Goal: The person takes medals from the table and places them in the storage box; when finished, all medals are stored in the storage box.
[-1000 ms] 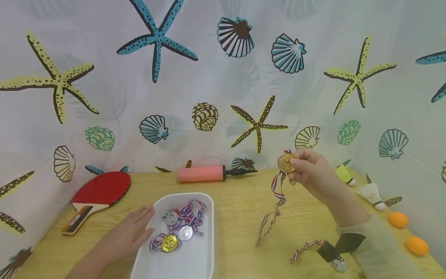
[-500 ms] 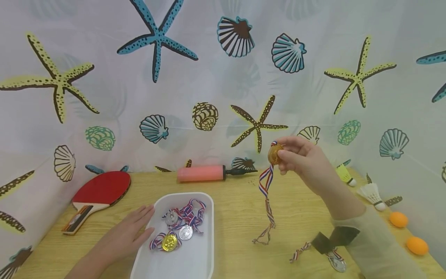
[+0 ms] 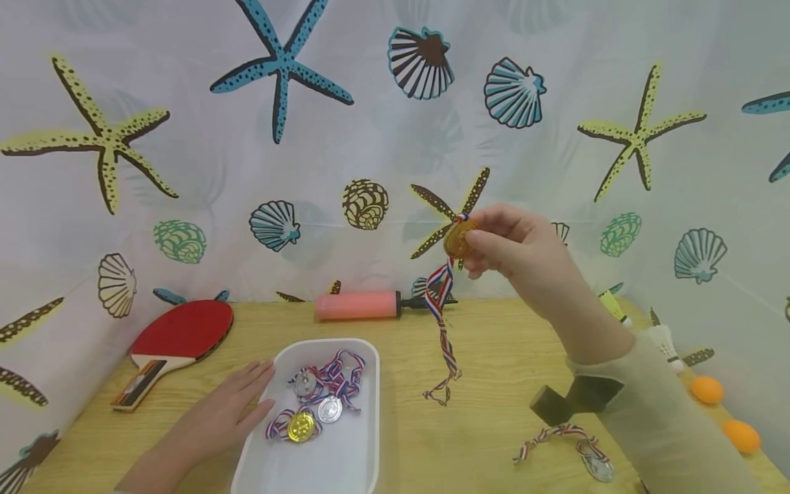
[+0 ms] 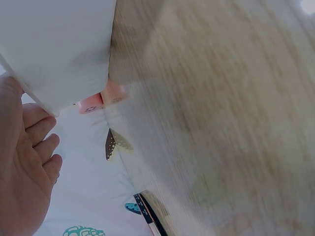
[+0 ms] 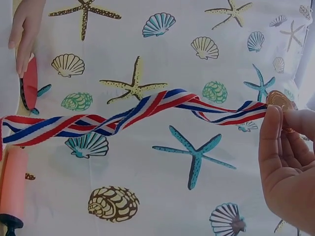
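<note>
Raised leftward, the right hand [image 3: 524, 252] pinches a perhaps bronze medal [image 3: 457, 240]; left hand [image 3: 223, 416] outstretched.

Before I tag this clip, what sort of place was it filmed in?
Probably an indoor tabletop filming setup: a wood-grain table backed by a hanging sheet printed with starfish and shells, with a red paddle laid out on the wood.

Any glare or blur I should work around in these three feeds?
Left wrist: bright glare spot in the top right corner, and the table's grain looks smeared; right wrist: ribbon stripes read clearly, but the curtain washes pale toward the upper right edge; head: fairly even light, though the held medal's design is too soft to read.
</note>
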Demonstrator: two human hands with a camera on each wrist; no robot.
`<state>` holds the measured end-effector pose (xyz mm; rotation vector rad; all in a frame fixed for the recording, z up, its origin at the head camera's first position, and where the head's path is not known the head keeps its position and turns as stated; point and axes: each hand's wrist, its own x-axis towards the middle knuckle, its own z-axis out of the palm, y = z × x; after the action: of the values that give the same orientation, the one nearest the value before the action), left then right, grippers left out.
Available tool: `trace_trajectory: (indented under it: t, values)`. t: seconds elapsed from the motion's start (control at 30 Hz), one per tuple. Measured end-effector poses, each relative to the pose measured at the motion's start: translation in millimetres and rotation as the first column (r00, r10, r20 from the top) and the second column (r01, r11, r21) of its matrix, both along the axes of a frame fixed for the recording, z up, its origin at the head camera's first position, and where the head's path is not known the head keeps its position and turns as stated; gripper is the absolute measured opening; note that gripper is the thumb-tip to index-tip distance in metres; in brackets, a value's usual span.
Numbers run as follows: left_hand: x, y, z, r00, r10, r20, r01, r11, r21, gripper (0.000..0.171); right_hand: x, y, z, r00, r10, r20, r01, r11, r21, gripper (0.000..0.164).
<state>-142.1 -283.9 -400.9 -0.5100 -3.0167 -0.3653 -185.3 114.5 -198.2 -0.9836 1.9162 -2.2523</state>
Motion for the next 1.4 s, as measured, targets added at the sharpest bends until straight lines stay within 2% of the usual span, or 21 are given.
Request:
trace_trajectory:
  t: [0.23, 0.4, 0.6, 0.8, 1.07, 1.4]
  values:
    - [0.6, 0.2, -0.1, 1.0, 0.002, -0.003, -0.002, 1.0, -0.007, 0.06, 10.8, -29.9, 10.3, 0.993, 0.115, -0.023, -0.115, 0.993, -0.029, 0.022]
    - [1.3, 1.4, 1.6, 1.0, -0.001, -0.006, 0.001, 1.0, -0.003, 0.06, 17.8, -54.4, 6.2, 0.979, 0.202, -0.02, -0.203, 0.979, -0.017, 0.023]
    - [0.2, 1.2, 1.1, 1.0, -0.002, 0.008, 0.002, 1.0, 0.001, 0.059, 28.6, -85.0, 1.1, 0.954, 0.3, -0.001, -0.3, 0.954, 0.026, 0.015]
    - [-2.5, 2.0, -0.5, 0.999, 0.012, 0.044, -0.012, 1.0, -0.009, 0.06, 37.0, -105.3, 5.1, 0.945, 0.328, -0.003, -0.327, 0.942, 0.081, 0.016]
    - [-3.2, 0.4, -1.1, 0.998, 0.015, 0.065, -0.015, 1.0, 0.003, 0.061, 42.5, -116.7, 10.4, 0.934, 0.356, -0.01, -0.355, 0.933, 0.055, 0.019]
    - [-3.9, 0.2, -0.5, 0.998, 0.007, 0.065, -0.007, 1.0, 0.0, 0.061, 40.4, -119.2, 18.3, 0.939, 0.34, -0.045, -0.339, 0.94, 0.037, 0.018]
